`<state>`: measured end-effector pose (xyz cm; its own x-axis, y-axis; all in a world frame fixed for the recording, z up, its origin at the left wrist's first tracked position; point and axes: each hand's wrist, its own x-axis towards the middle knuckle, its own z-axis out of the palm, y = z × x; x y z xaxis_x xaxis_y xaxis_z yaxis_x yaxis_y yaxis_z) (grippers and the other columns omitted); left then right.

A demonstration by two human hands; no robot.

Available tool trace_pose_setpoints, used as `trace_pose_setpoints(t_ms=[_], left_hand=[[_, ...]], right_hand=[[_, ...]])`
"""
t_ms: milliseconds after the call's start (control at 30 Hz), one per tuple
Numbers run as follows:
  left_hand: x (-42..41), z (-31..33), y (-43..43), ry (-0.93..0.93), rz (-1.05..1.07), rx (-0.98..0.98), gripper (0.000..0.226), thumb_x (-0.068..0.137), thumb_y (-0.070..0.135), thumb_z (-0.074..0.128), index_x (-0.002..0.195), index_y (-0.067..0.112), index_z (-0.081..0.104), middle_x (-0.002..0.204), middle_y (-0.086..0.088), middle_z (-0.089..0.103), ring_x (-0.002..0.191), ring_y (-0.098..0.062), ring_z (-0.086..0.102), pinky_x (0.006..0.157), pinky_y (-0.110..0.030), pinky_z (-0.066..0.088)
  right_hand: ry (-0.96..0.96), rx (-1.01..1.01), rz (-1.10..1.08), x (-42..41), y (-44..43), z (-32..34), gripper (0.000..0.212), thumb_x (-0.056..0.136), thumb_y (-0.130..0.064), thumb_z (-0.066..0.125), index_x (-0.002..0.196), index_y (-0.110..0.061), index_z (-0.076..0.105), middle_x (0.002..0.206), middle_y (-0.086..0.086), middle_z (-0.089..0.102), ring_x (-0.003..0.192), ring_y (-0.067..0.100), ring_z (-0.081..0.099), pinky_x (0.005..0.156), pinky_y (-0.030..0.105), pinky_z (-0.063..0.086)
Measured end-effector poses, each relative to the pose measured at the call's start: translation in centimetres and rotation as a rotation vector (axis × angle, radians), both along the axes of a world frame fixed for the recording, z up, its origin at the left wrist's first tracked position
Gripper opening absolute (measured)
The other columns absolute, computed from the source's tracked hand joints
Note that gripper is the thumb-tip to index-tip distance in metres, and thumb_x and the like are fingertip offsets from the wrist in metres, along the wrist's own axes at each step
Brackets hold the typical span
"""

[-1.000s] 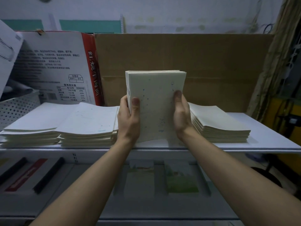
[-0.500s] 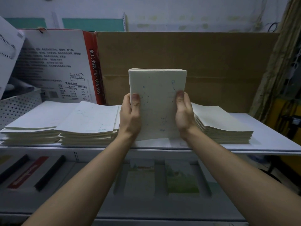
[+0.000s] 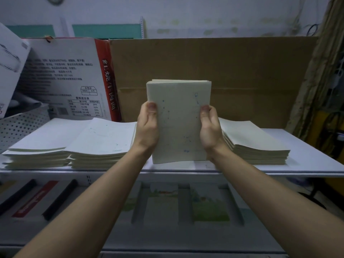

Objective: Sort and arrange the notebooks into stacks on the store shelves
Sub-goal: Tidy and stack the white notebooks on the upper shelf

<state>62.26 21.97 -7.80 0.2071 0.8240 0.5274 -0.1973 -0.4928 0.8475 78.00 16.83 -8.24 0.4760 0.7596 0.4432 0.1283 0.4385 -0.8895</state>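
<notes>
Left hand (image 3: 148, 125) and right hand (image 3: 209, 127) clasp the side edges of an upright bundle of pale speckled notebooks (image 3: 178, 121), thumbs pressed on its cover, above the white shelf (image 3: 305, 146), between flat cream notebook stacks (image 3: 100, 140).

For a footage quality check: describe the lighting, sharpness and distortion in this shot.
Head view: dim, bluish light, no glare. Head view: the bundle of notebooks gripped by the left hand and right hand is fairly sharp, its blue specks visible. Head view: the lower shelf looks soft. Head view: wide-angle stretch enlarges the forearms toward the bottom corners.
</notes>
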Motion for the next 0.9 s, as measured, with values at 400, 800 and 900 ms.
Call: trace_pose_setpoints(t_ms=[400,800,900], left_hand=[[-0.8,-0.6,0.5,0.096,-0.023,0.011,0.050,0.109,0.050,0.030,0.145,0.018,0.042,0.127,0.002,0.063,0.111,-0.011,0.067,0.085,-0.028,0.059],[-0.9,6.6,2.8,0.717,0.141,-0.363,0.057,0.110,0.051,0.028,0.121,0.000,0.051,0.105,-0.015,0.066,0.090,-0.029,0.067,0.075,-0.042,0.060],[0.6,5.8,3.1,0.784,0.178,-0.450,0.045,0.111,0.044,0.024,0.120,0.005,0.045,0.104,-0.015,0.063,0.089,-0.029,0.066,0.075,-0.043,0.059]], right_hand=[[-0.053,-0.054,0.005,0.2,-0.2,-0.4,0.041,0.102,-0.056,0.032,0.124,-0.025,0.049,0.125,0.003,0.062,0.116,0.019,0.061,0.095,0.036,0.054],[-0.235,-0.766,-0.057,1.2,0.5,7.3,0.046,0.107,-0.048,0.030,0.127,-0.010,0.045,0.103,0.011,0.060,0.082,0.025,0.061,0.055,0.037,0.049],[-0.332,-0.901,-0.081,1.0,1.2,7.6,0.035,0.109,-0.029,0.028,0.120,-0.004,0.049,0.092,0.014,0.061,0.072,0.030,0.064,0.058,0.042,0.059]])
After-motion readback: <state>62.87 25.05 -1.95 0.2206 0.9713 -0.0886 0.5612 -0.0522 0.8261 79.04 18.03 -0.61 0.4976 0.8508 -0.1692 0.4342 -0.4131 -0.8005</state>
